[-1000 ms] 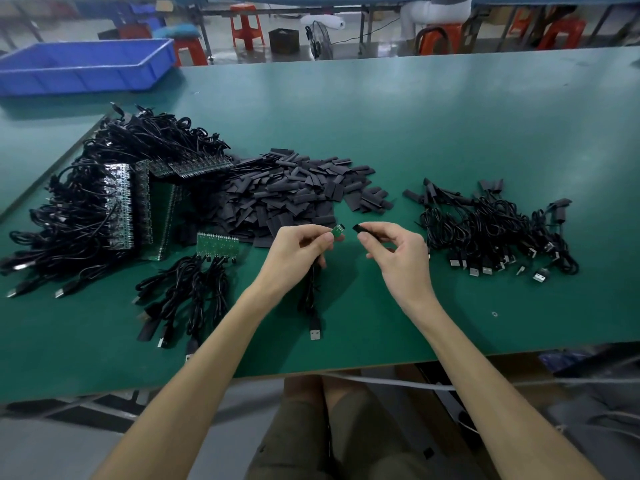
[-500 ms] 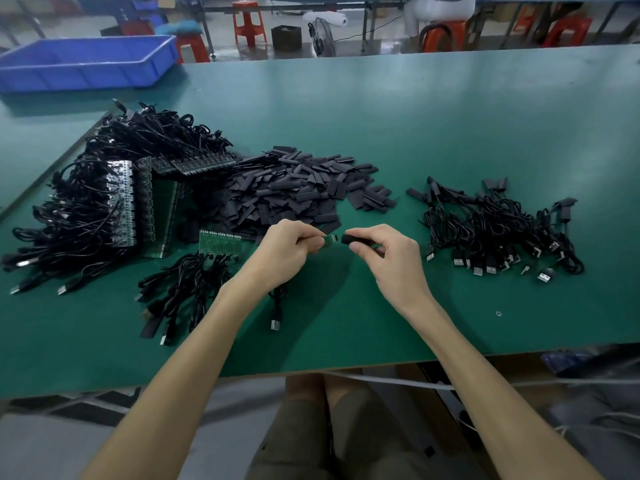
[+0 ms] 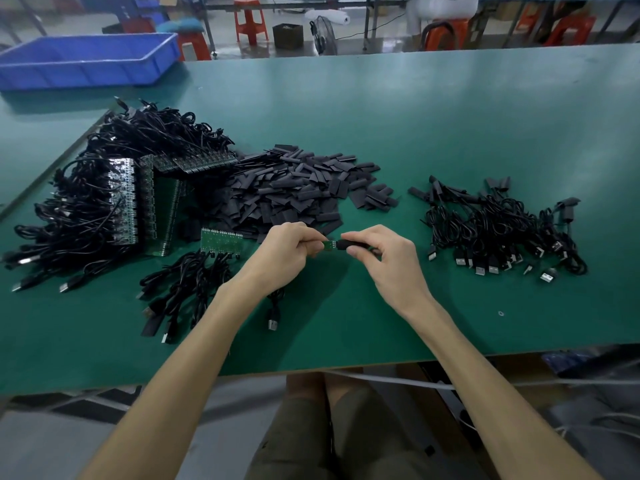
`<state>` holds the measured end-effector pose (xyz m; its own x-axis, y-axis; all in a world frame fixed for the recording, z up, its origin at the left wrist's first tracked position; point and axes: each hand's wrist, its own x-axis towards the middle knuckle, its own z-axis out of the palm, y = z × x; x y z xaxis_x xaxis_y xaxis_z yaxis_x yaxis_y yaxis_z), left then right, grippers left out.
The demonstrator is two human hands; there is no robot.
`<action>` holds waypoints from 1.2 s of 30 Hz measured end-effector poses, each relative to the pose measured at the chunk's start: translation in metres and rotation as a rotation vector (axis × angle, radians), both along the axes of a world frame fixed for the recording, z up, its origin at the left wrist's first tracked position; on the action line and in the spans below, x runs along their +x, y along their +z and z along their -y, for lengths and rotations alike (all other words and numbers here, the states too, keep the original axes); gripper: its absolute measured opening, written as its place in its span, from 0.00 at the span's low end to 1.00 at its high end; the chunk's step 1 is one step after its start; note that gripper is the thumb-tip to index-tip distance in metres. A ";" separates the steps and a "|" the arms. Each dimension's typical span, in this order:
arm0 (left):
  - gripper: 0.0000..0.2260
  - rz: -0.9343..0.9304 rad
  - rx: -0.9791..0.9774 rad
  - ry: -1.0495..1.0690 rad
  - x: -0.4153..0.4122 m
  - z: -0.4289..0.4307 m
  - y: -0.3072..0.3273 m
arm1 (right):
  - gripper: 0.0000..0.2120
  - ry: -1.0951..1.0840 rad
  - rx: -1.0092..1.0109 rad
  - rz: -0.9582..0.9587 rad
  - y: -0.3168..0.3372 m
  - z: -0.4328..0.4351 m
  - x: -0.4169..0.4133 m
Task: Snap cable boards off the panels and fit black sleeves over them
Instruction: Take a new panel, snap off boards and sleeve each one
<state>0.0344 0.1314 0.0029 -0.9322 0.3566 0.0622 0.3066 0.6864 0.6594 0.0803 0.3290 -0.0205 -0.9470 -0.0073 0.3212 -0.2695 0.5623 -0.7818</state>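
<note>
Left hand [image 3: 290,249] pinches small green board [image 3: 330,245]; right hand [image 3: 382,258] pinches black sleeve [image 3: 349,244] against it, just before sleeve pile [image 3: 294,188].

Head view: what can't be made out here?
All head view:
- cable joint of the small green board: hidden inside the left hand.
- far end of the black tubular sleeve: covered by fingers of the right hand.
- contents of the blue plastic tray: behind its wall.

left hand [image 3: 286,252] and right hand [image 3: 386,263] closer together, sleeve [image 3: 349,244] now touching board [image 3: 329,245]
</note>
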 end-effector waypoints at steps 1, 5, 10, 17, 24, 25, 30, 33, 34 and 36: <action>0.10 -0.001 0.001 -0.004 0.000 0.001 0.000 | 0.11 0.006 0.012 0.003 0.000 0.000 0.000; 0.10 -0.017 -0.012 -0.022 0.000 0.004 0.000 | 0.12 0.020 0.092 -0.005 0.000 0.002 0.002; 0.09 -0.017 -0.014 -0.025 0.000 0.005 -0.002 | 0.12 0.019 0.165 -0.051 -0.001 0.004 0.004; 0.10 0.018 -0.009 -0.030 0.002 0.005 -0.003 | 0.10 0.001 0.160 -0.088 0.000 0.005 0.005; 0.10 0.016 0.008 -0.037 0.001 0.006 -0.004 | 0.09 0.015 0.127 -0.109 0.000 0.005 0.007; 0.10 0.013 0.003 -0.041 0.001 0.006 -0.004 | 0.09 0.017 0.117 -0.104 0.000 0.005 0.007; 0.10 0.013 -0.010 -0.056 -0.001 0.008 -0.005 | 0.11 0.032 0.084 -0.083 0.001 0.004 0.006; 0.10 0.012 -0.010 -0.056 -0.002 0.009 -0.005 | 0.12 0.073 0.097 -0.071 0.002 0.004 0.006; 0.10 0.014 -0.009 -0.057 -0.003 0.010 -0.005 | 0.12 0.086 0.109 -0.072 0.002 0.004 0.006; 0.11 0.015 -0.010 -0.059 -0.004 0.011 -0.004 | 0.12 0.104 0.130 -0.079 0.001 0.005 0.006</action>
<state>0.0306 0.1203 -0.0015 -0.9101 0.4119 0.0444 0.3371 0.6741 0.6572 0.0865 0.3245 -0.0195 -0.9109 -0.1502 0.3843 -0.3890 0.6235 -0.6782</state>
